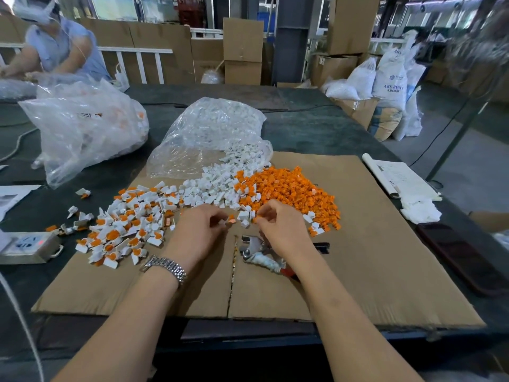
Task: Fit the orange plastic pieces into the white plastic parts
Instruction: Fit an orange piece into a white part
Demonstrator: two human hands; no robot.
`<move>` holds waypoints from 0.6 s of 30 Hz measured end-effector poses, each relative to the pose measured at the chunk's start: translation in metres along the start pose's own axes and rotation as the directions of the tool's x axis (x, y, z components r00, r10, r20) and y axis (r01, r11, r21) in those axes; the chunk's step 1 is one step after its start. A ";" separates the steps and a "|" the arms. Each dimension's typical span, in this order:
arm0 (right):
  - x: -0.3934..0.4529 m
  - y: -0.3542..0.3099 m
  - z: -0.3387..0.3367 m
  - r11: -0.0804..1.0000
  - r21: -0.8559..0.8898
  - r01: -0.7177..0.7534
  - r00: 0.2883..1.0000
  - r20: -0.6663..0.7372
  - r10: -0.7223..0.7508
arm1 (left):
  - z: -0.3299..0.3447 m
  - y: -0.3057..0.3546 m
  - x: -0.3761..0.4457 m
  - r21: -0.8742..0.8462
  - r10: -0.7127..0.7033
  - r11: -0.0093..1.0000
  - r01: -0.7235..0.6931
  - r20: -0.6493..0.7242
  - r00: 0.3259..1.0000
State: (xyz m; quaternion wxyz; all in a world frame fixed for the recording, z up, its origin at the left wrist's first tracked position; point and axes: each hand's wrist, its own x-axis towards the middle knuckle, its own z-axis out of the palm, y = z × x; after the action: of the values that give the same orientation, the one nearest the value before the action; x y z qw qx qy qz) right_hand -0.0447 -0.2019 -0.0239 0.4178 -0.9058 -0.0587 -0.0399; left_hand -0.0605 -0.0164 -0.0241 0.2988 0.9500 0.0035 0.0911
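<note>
A heap of loose orange pieces [289, 188] lies on the cardboard sheet [371, 257], right of centre. Loose white parts [217, 186] spill from a clear bag [209, 133] beside it. A spread of fitted white-and-orange parts [124, 230] lies at the left. My left hand [198, 230], with a metal watch on the wrist, pinches a small white part with an orange piece [230, 220] at its fingertips. My right hand [281, 224] pinches an orange piece [256, 219] near the heap's front edge. Both hands hover just above the cardboard, a few centimetres apart.
Pliers [261, 255] lie under my right wrist. A power strip [27, 246] sits at the left, a dark phone [462, 257] and papers [399, 177] at the right. A second full bag [85, 128] stands back left, where another person [60, 45] works.
</note>
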 end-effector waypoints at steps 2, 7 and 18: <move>-0.003 -0.003 -0.002 0.994 0.108 -0.022 1.000 0.002 0.022 | -0.007 0.002 -0.008 -0.197 -0.064 0.979 0.058 -0.024 0.998; -0.014 -0.015 -0.009 0.866 0.492 -0.093 0.995 0.067 0.069 | -0.016 0.016 -0.029 -0.860 -0.226 0.421 0.289 0.209 0.951; -0.029 -0.031 -0.023 0.847 0.525 0.085 0.983 0.097 -0.159 | -0.010 0.011 -0.043 -0.931 -0.095 -0.068 0.360 0.365 0.926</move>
State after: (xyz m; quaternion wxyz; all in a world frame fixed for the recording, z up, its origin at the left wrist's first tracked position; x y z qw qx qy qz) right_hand -0.0785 -0.2013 0.0106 0.6380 -0.7545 -0.1532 0.0132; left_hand -0.1054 -0.0226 -0.0170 0.8933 0.4377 0.0693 -0.0746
